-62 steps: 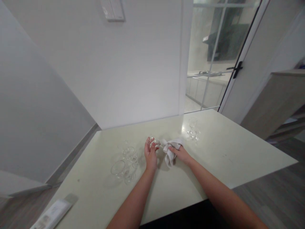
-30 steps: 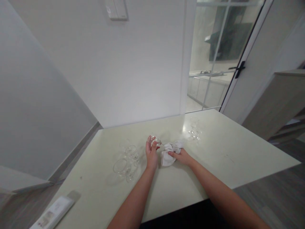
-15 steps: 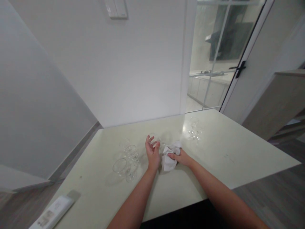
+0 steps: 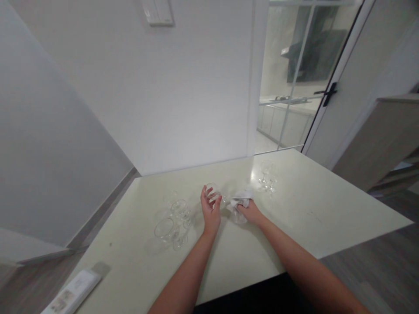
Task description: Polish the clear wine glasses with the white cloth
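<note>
My left hand (image 4: 211, 207) is curled round the bowl of a clear stemmed glass (image 4: 212, 189), tipped over so its stem points right toward the cloth. A crumpled white cloth (image 4: 240, 201) is bunched in my right hand (image 4: 250, 211), a little apart from the glass. Part of the right fingers is hidden by the folds. On the left of the table, several clear stemmed glasses stand close together, among them a front glass (image 4: 164, 228) and one behind it (image 4: 179, 207).
More clear glasses (image 4: 267, 176) stand at the back right of the pale table (image 4: 294, 218). A white box-like object (image 4: 73, 292) lies at the front left corner. Behind the table are a white wall (image 4: 196, 87) and a glazed door with a black handle (image 4: 330, 93).
The cloth in my right hand has shifted slightly right and up, and its folds have changed shape. My left hand has turned a little with the glass still in it.
</note>
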`<action>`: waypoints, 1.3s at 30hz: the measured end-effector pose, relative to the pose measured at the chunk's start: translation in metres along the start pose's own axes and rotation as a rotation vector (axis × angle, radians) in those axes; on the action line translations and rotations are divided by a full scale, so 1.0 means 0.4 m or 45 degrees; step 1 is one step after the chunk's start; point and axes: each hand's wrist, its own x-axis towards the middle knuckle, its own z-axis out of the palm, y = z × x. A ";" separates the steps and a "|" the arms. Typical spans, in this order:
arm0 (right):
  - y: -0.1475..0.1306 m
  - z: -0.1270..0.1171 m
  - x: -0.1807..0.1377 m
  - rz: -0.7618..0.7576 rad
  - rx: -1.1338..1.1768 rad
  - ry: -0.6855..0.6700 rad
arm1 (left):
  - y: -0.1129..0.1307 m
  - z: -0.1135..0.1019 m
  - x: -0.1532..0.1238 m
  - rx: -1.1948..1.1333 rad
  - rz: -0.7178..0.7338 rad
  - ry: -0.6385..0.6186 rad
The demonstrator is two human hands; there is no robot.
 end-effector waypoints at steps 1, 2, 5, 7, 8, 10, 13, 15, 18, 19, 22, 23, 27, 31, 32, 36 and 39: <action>0.003 0.002 -0.001 0.016 0.028 -0.008 | 0.000 0.000 0.000 0.004 0.000 0.007; 0.005 0.003 -0.003 0.027 0.049 -0.033 | -0.001 0.000 0.001 0.007 0.000 0.014; 0.003 0.007 -0.010 0.003 0.055 -0.197 | -0.003 -0.002 0.002 0.012 -0.004 0.036; -0.002 0.007 -0.014 -0.053 0.004 -0.305 | -0.004 -0.003 0.002 0.015 -0.007 0.045; -0.005 0.006 -0.015 -0.087 -0.037 -0.341 | -0.004 -0.003 0.003 0.015 -0.008 0.048; -0.010 0.004 -0.017 -0.142 -0.107 -0.367 | -0.004 -0.002 0.003 0.017 -0.013 0.057; -0.014 0.001 -0.017 -0.135 -0.121 -0.311 | -0.001 0.000 0.003 0.020 -0.019 0.064; -0.013 -0.001 -0.017 -0.104 -0.130 -0.280 | 0.000 0.001 0.003 0.018 -0.016 0.064; -0.007 -0.002 -0.014 -0.070 -0.177 -0.295 | 0.003 0.002 0.002 0.009 -0.014 0.067; -0.004 -0.001 -0.013 -0.048 -0.186 -0.288 | 0.004 0.002 0.002 0.008 -0.016 0.068; 0.006 0.001 -0.008 0.018 -0.186 -0.212 | 0.005 0.001 0.002 0.016 -0.019 0.079; 0.009 0.002 -0.006 0.025 -0.189 -0.180 | 0.005 0.001 0.002 0.021 -0.019 0.087; 0.017 0.004 -0.001 0.018 -0.243 -0.109 | 0.006 0.000 0.003 0.026 -0.023 0.098; 0.016 0.003 -0.001 0.024 -0.288 -0.140 | 0.006 0.000 0.002 0.022 -0.036 0.089; 0.014 0.002 -0.002 0.022 -0.290 -0.153 | 0.005 -0.001 0.002 0.025 -0.037 0.089; 0.009 0.002 -0.004 0.017 -0.270 -0.191 | 0.001 -0.001 0.003 0.039 -0.035 0.092; 0.007 0.002 -0.004 0.025 -0.260 -0.197 | 0.002 -0.002 0.002 0.052 -0.034 0.088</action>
